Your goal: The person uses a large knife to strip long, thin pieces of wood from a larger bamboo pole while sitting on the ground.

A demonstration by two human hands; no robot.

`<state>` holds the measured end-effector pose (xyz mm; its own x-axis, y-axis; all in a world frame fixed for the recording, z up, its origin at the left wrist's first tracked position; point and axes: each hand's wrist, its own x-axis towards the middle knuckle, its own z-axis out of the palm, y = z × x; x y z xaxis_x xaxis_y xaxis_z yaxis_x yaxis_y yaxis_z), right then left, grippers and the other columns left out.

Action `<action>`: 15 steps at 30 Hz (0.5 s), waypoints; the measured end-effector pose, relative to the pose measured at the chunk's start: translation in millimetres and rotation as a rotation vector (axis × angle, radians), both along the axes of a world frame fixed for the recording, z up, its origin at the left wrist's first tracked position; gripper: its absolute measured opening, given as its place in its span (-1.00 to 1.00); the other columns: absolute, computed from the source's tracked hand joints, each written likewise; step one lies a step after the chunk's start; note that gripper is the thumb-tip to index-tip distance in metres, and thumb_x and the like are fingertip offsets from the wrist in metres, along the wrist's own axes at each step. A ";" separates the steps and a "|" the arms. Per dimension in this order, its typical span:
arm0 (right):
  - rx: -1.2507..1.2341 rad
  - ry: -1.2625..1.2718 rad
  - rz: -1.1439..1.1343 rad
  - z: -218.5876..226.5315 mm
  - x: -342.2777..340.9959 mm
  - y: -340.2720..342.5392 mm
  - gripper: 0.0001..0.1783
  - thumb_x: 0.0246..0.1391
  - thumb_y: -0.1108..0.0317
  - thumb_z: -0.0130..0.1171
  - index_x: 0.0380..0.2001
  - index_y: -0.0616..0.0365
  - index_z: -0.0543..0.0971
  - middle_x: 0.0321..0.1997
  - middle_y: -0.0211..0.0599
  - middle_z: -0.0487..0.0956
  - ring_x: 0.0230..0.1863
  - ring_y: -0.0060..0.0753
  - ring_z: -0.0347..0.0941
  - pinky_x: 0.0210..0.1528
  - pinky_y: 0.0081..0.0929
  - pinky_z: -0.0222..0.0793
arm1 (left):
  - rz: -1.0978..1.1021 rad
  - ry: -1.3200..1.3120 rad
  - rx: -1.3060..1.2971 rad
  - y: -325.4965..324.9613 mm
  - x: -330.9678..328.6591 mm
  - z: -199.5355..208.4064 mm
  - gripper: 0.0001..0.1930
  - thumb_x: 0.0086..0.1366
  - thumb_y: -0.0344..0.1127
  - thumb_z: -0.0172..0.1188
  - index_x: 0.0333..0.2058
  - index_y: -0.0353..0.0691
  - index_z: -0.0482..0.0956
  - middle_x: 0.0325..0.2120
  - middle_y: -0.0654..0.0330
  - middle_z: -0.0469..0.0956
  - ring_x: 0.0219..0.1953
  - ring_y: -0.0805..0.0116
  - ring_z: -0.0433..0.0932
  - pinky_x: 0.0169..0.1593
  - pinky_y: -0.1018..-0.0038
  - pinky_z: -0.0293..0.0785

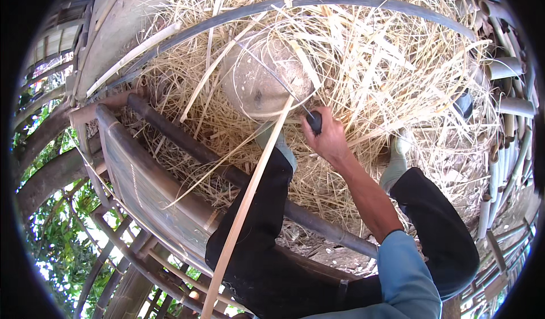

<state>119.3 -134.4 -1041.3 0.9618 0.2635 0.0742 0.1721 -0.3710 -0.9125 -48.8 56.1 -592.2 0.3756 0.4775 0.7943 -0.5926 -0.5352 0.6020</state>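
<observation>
Bamboo strip (250,194) | right hand (328,140) fingers wrapping knife (284,86) handle, blade cutting its top | shavings (397,75) piling, shaving seemingly unfinished | left hand unseen

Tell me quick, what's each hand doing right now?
Right hand: closed around the dark handle of a knife, blade against the bamboo strip.
Left hand: not in view, so it cannot be told.
</observation>
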 end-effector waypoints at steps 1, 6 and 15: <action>0.068 -0.104 -0.047 12.3 4.8 1.2 -0.65 0.14 0.28 0.33 -0.22 0.25 0.39 -0.64 -0.18 0.53 -0.69 -0.18 0.57 -0.71 -0.27 0.47 | 0.009 -0.002 -0.001 1.4 -1.6 2.1 -0.73 0.46 -0.20 -0.10 -0.43 -0.17 0.29 -0.70 0.38 0.09 -0.72 0.55 0.01 -0.68 0.54 -0.02; -0.007 0.076 -0.093 52.8 20.3 -12.6 -0.66 0.11 0.25 0.36 -0.24 0.20 0.44 -0.63 -0.18 0.52 -0.67 -0.19 0.55 -0.66 -0.30 0.46 | 0.047 -0.062 -0.052 12.1 -18.2 29.0 -0.75 0.45 -0.23 -0.10 -0.44 -0.18 0.27 -0.69 0.37 0.08 -0.70 0.54 -0.01 -0.67 0.52 -0.04; -0.169 -0.065 -0.016 158.4 20.2 -79.7 -0.69 0.08 0.31 0.35 -0.27 0.15 0.40 -0.62 -0.08 0.55 -0.63 -0.09 0.58 -0.64 -0.18 0.48 | -0.261 -0.242 -0.211 96.7 -63.7 120.6 -0.76 0.44 -0.31 -0.12 -0.46 -0.18 0.23 -0.69 0.37 0.03 -0.67 0.49 -0.03 -0.60 0.47 -0.01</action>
